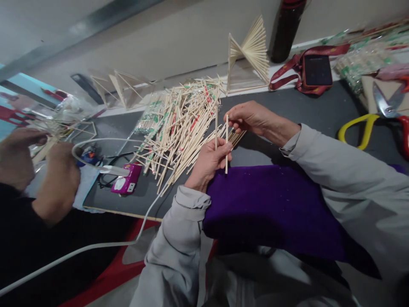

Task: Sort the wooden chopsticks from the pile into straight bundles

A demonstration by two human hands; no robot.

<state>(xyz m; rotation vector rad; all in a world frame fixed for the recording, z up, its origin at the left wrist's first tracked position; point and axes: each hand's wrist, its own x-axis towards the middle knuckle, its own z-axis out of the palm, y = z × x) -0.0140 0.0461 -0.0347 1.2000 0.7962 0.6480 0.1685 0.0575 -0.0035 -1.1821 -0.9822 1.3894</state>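
My left hand is closed over the purple cloth's edge, thumb and fingers pinching thin wooden chopsticks. One chopstick stands nearly upright with its lower end poking out below my thumb. Another pale chopstick rises from the same hand, a little to the left. At the top of the first chopstick, the curled fingers of my right hand close on it. Just beyond both hands lies a big loose pile of chopsticks, some with green and red printed wrappers. Purple cloth covers my lap.
A fanned stick model stands at the back. Right of it are a dark bottle, a phone with a red lanyard and yellow-and-red scissors. Leftward sit a magenta power adapter, a white cable and a co-worker's hands.
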